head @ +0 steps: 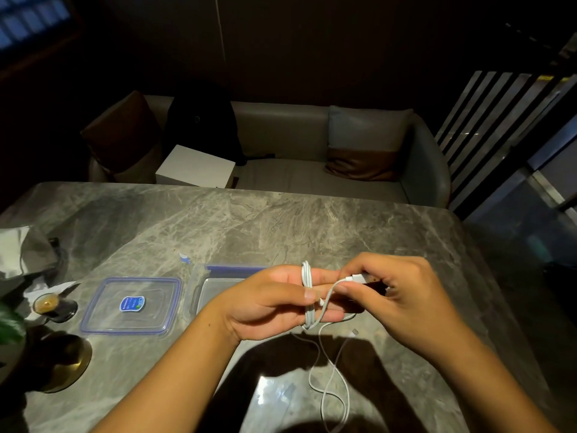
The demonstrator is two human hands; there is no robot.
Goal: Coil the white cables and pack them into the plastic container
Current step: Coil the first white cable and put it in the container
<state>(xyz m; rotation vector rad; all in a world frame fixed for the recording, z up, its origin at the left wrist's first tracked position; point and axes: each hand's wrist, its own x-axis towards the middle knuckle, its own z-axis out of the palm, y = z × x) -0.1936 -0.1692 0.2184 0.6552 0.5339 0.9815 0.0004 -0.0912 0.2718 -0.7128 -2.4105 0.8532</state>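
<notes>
A white cable (308, 295) is wound in several loops around the fingers of my left hand (268, 301), whose thumb presses the loops. My right hand (402, 295) pinches the cable's plug end just right of those loops. Loose white cable (335, 392) hangs below my hands and snakes over the marble table toward me. The open plastic container (206, 289) with a blue rim sits behind my left hand, partly hidden by it. Its clear lid (132, 306) with a blue sticker lies flat to the left.
A small glass with a candle (46, 304) and a round brass-coloured base (67, 364) stand at the table's left edge, beside crumpled paper (22, 254). A sofa (281, 145) with cushions and a white box (196, 165) lies beyond the table's far edge.
</notes>
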